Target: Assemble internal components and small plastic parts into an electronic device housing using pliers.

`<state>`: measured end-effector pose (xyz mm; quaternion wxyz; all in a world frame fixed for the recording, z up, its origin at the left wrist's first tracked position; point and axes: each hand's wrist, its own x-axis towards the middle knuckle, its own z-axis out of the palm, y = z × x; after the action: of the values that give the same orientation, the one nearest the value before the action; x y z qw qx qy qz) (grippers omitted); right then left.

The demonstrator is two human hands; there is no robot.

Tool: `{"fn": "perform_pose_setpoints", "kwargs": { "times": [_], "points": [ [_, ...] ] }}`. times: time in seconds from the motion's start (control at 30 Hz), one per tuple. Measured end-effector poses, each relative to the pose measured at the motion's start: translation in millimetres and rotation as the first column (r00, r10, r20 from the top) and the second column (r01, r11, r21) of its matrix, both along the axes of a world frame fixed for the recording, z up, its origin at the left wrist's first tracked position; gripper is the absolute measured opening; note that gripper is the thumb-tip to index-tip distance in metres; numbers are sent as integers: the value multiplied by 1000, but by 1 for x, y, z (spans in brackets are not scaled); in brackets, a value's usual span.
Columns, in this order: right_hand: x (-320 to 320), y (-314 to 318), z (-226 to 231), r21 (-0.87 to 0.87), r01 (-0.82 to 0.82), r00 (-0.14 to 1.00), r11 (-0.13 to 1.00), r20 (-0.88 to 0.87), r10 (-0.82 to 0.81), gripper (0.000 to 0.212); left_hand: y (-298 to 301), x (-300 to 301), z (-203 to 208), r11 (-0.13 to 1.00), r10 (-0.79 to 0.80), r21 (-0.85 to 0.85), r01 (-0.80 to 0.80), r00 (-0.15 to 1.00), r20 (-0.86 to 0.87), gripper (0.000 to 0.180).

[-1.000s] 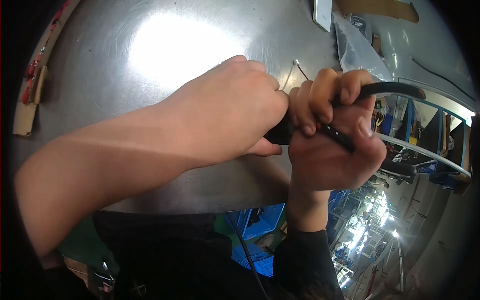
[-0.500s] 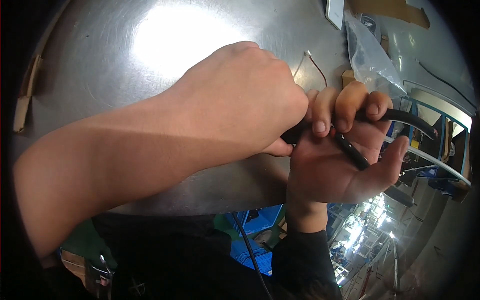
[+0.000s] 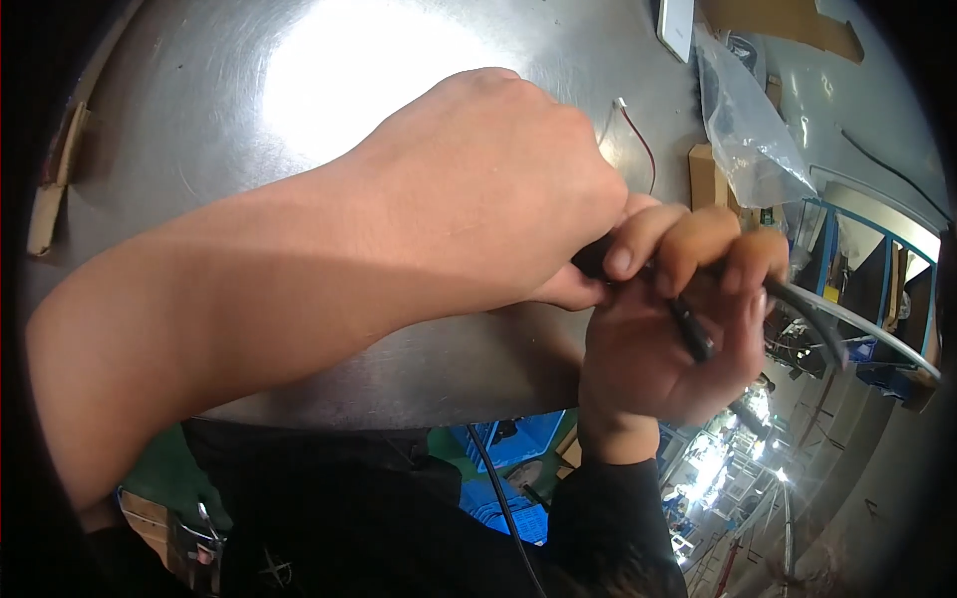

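My left hand [image 3: 508,189] is closed, its back toward me, beside the fingers of my right. A dark thing [image 3: 595,256] shows between its thumb and my right fingers; most of it is hidden. Palm up, my right hand [image 3: 678,319] curls its fingers around a plier-like tool with two black handles [image 3: 819,324]. One handle runs out past the fingertips, the other crosses the palm under the thumb. The tool's head is hidden. Beyond the hands, a thin dark red wire [image 3: 643,143] with a small white connector [image 3: 621,103] runs down behind my right fingers.
The hands are over a shiny metal table [image 3: 229,130]. At the far right lie a white device [image 3: 676,28], a clear plastic bag [image 3: 748,130] and cardboard [image 3: 788,28]. Blue crates [image 3: 523,444] stand below the near edge, where a black cable [image 3: 493,483] hangs.
My right fingers and thumb have curled further inward, and the tool's handles have swung closer together, the outer one downward. My left hand has shifted slightly right.
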<state>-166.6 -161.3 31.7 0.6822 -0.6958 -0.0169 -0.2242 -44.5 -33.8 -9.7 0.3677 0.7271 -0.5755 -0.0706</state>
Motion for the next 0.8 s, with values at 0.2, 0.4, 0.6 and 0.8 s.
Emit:
{"fn": "perform_pose_setpoints", "kwargs": {
  "times": [0.2, 0.4, 0.6, 0.8],
  "points": [
    [-5, -1, -2, -40, -29, 999, 999, 30, 30, 22, -1, 1, 1, 999, -40, 10, 40, 999, -21, 45],
    [3, -12, 10, 106, 32, 999, 994, 12, -33, 45, -4, 5, -2, 998, -59, -35, 61, 997, 51, 46],
    [-5, -28, 12, 392, -21, 997, 920, 79, -11, 49, 1, 1, -8, 995, -49, -78, 54, 997, 62, 49],
    [-1, -21, 12, 353, 44, 999, 935, -12, -43, 49, 2, 3, -5, 994, -38, -100, 43, 998, 50, 51]
  ]
}}
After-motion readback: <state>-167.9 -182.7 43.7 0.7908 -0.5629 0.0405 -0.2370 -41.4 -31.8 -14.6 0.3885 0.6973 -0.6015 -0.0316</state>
